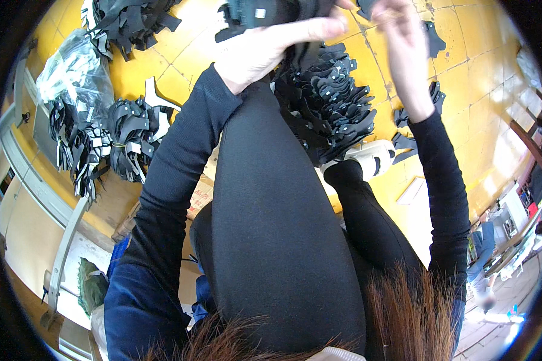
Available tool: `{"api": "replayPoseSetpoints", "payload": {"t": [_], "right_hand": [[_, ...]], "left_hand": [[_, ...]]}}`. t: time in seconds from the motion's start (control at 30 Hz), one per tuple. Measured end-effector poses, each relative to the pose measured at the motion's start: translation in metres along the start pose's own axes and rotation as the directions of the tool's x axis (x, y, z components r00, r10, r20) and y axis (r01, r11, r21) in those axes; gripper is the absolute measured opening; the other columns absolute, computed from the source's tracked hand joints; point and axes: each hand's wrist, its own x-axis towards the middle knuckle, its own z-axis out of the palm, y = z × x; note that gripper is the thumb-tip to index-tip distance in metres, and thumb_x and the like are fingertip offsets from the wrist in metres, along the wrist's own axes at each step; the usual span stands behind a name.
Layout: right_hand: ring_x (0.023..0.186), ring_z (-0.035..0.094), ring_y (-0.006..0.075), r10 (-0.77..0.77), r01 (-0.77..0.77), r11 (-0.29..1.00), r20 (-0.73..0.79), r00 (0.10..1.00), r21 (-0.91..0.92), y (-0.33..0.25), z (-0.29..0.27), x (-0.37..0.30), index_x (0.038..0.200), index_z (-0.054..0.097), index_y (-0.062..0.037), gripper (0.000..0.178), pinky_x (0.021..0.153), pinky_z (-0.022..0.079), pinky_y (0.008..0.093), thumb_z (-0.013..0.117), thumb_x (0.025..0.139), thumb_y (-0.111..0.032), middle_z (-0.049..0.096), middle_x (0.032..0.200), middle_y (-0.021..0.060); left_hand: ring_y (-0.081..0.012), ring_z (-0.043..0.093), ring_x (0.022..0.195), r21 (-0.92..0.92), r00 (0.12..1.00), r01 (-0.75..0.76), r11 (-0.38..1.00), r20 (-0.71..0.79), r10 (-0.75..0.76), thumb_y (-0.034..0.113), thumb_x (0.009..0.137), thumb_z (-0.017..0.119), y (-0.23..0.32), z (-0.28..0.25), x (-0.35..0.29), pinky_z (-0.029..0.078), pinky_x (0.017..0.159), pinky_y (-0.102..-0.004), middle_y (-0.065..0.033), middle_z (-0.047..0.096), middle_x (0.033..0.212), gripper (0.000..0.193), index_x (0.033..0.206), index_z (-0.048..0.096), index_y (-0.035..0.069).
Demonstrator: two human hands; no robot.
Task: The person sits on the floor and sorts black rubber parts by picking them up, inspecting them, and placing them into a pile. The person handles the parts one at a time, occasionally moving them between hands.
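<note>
At the top edge, my left hand is closed round a bundle of black cut pieces, its thumb stretched along the near side. A small white tag shows on the bundle. To the right, my right hand is raised over the floor, its fingers blurred by motion. A small dark piece is beside those fingers; I cannot tell whether they grip it. Below and between the hands lies a large heap of black curved pieces with small pale marks.
On the yellow tiled floor at left lie tied bundles of black and white pieces, a clear plastic bag and another black pile. Loose black pieces lie at right. A white slipper and a metal frame also show.
</note>
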Motion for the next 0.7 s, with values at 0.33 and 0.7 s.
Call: {"api": "replayPoseSetpoints", "payload": {"t": [0.33,0.7], "right_hand": [[0.09,0.067,0.0297,0.318,-0.113,0.921,0.551,0.771,-0.373,0.087,0.002,-0.073,0.105,0.067,-0.001,0.017,0.083,0.052,0.0362,0.056,0.094,-0.009,0.07,0.094,0.0161],[0.12,0.047,0.0181,-0.111,0.102,0.989,0.081,0.991,0.106,0.004,-0.007,-0.006,0.149,0.032,-0.0058,0.068,0.107,0.037,0.0355,0.063,0.089,-0.009,0.045,0.139,0.0102]], "left_hand": [[-0.0148,0.06,0.112,-0.186,0.944,0.031,0.982,-0.317,-0.09,0.008,0.095,0.065,-0.004,-0.008,-0.02,0.046,0.1,-0.03,-0.004,0.064,0.118,0.031,0.125,0.061,0.002],[-0.0127,0.06,0.111,0.106,0.943,0.291,0.951,-0.199,-0.266,0.007,0.084,0.079,0.006,0.004,-0.013,0.047,0.098,-0.0265,-0.0054,0.064,0.121,0.047,0.127,0.06,0.003]]}}
